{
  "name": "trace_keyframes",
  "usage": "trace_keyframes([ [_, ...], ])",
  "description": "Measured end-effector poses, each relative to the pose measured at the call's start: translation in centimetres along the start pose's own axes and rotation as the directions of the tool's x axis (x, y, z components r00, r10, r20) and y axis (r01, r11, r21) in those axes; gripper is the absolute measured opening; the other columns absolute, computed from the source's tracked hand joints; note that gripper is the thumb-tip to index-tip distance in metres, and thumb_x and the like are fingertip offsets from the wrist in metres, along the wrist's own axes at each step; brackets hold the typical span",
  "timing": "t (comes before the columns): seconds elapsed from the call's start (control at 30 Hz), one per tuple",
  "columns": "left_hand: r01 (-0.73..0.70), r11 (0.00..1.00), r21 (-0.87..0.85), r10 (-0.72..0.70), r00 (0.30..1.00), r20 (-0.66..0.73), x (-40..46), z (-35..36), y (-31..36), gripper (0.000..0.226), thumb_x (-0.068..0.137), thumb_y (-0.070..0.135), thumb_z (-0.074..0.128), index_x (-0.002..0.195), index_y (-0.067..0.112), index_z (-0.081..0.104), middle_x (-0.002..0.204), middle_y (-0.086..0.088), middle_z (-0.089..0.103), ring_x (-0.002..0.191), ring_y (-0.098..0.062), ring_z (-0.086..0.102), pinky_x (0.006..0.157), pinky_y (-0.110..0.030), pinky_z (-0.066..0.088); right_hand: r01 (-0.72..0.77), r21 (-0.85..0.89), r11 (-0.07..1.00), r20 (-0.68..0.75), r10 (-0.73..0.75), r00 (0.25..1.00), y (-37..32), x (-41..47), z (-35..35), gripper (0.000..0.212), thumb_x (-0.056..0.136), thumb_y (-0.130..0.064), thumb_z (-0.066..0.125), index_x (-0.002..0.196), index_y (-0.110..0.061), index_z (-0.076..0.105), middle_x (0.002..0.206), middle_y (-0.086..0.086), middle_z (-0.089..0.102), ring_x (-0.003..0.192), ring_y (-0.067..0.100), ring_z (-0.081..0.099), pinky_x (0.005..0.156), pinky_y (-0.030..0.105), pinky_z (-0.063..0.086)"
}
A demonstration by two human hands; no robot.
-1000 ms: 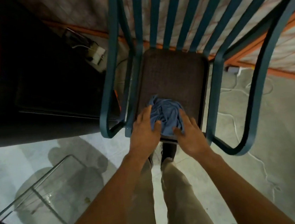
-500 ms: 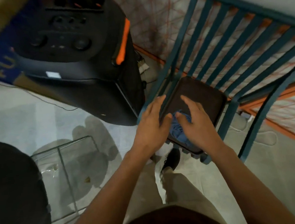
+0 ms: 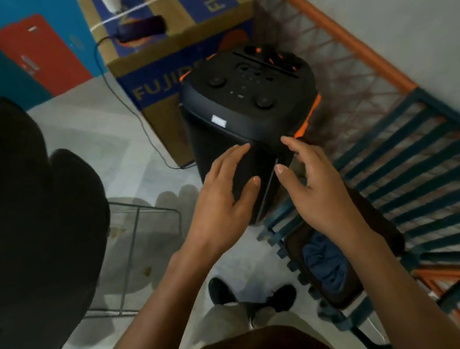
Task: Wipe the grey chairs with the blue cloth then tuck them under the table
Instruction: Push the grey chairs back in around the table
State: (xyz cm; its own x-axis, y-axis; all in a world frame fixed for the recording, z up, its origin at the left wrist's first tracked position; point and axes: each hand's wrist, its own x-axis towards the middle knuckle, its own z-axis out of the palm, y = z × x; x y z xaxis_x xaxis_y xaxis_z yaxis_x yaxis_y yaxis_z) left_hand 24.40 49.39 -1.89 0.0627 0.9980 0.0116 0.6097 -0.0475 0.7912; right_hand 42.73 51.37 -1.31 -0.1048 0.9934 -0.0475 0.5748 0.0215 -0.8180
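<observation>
The blue cloth [image 3: 326,266] lies crumpled on the dark seat [image 3: 371,215] of a chair with a teal slatted metal frame [image 3: 424,175], at the lower right. My left hand [image 3: 223,201] and my right hand [image 3: 313,190] are raised in the air above and left of the seat, in front of the black speaker. Both have their fingers spread and hold nothing. My right forearm hides part of the seat and cloth.
A tall black speaker [image 3: 247,109] with orange trim stands against the wall beside the chair. Behind it sits a cardboard box [image 3: 153,65]. A dark rounded chair back [image 3: 22,221] fills the left side. A glass table top [image 3: 133,242] lies low on the floor.
Both hands have let go of the blue cloth and lifted off the seat. The view swung left and up, so the speaker and box now fill the middle.
</observation>
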Motion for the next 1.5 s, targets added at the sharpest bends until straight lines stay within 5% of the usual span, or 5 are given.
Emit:
trace_keyframes([
  [0.27,0.071,0.997,0.005,-0.068,0.972,-0.225,-1.9,-11.7,-3.7,0.056,0.103,0.041,0.056,0.153,0.045,0.033,0.159,0.019,0.029,0.142,0.004,0.032,0.111,-0.026,0.037,0.209,0.030,0.977,0.089,-0.211,0.973,-9.9,4.1,7.3,0.047,0.103,-0.038,0.054,0.148,-0.037,0.043,0.144,-0.013,0.043,0.134,-0.001,0.041,0.111,0.031,0.041],
  [0.43,0.124,0.992,0.031,-0.102,0.912,-0.396,-4.6,-19.4,-6.2,0.054,0.103,0.038,0.058,0.153,0.041,0.037,0.157,0.016,0.034,0.142,-0.002,0.038,0.115,-0.040,0.044,0.338,0.102,0.935,0.169,-0.351,0.921,-16.3,6.0,13.1,0.046,0.102,-0.037,0.055,0.147,-0.036,0.045,0.138,-0.019,0.043,0.122,-0.019,0.040,0.100,0.004,0.035],
  [0.57,0.173,0.983,0.064,-0.114,0.842,-0.527,-7.4,-24.2,-7.9,0.054,0.102,0.036,0.059,0.152,0.037,0.040,0.153,0.017,0.038,0.140,-0.002,0.040,0.114,-0.037,0.045,0.435,0.144,0.889,0.248,-0.458,0.854,-21.3,6.6,17.9,0.047,0.102,-0.036,0.055,0.148,-0.034,0.045,0.141,-0.014,0.044,0.130,-0.005,0.041,0.109,0.024,0.039],
  [0.97,0.546,0.838,-0.015,-0.329,0.483,-0.811,-14.0,-29.5,-13.2,0.052,0.101,0.041,0.060,0.149,0.040,0.041,0.148,0.022,0.036,0.136,0.001,0.037,0.110,-0.025,0.034,0.629,0.241,0.739,0.496,-0.651,0.574,-30.3,8.8,29.5,0.041,0.103,-0.039,0.052,0.143,-0.032,0.051,0.143,-0.010,0.046,0.128,-0.002,0.039,0.089,-0.004,0.028],
  [1.5,0.922,0.342,-0.184,-0.507,0.016,-0.862,-15.8,-26.7,-15.9,0.075,0.085,0.071,0.060,0.149,0.035,0.045,0.152,0.005,0.044,0.140,-0.020,0.039,0.119,-0.047,0.030,0.765,0.347,0.543,0.711,-0.684,0.162,-31.4,15.0,37.6,0.032,0.102,-0.041,0.051,0.131,-0.031,0.061,0.134,-0.008,0.055,0.129,0.012,0.044,0.120,0.046,0.029],
])
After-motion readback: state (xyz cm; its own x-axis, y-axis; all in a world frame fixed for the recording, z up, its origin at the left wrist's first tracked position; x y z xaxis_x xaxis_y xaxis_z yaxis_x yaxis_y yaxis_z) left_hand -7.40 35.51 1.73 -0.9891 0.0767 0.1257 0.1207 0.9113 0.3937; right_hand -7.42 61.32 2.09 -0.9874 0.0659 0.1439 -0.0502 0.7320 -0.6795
